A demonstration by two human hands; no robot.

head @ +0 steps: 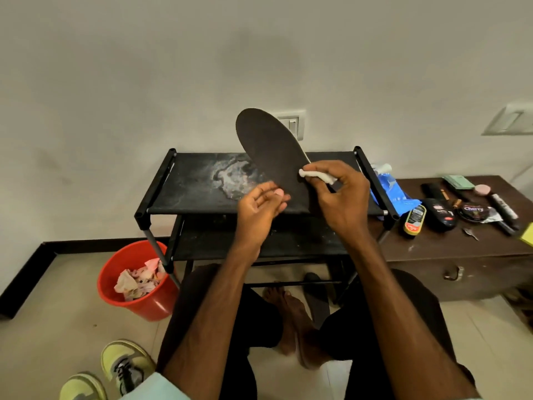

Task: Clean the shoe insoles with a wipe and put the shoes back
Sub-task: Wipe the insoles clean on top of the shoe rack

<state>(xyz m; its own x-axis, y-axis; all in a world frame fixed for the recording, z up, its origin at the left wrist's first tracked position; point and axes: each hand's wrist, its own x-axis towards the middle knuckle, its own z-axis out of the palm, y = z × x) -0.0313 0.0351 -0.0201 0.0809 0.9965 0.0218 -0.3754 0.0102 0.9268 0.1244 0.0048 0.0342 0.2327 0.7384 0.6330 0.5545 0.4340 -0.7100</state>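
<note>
Wiping of the insole is the step in hand. The left hand (259,204) pinches the near end of the dark insole (271,148), tilted above the shoe rack (187,183). The right hand (340,197) closes its grip on the white wipe (315,176) at the insole's right edge. Next, I judge, the wipe must stroke along the surface.

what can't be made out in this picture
Head view only:
- Insole: heel end hidden behind the left hand and right hand.
- Wipe: mostly covered by the right hand's fingers.
- Sneakers: cut off by the bottom edge and a sleeve.
- Polish bottles: labels mostly too small to read.
- Dark object on the floor: partly hidden by the right leg, unidentifiable.
</note>
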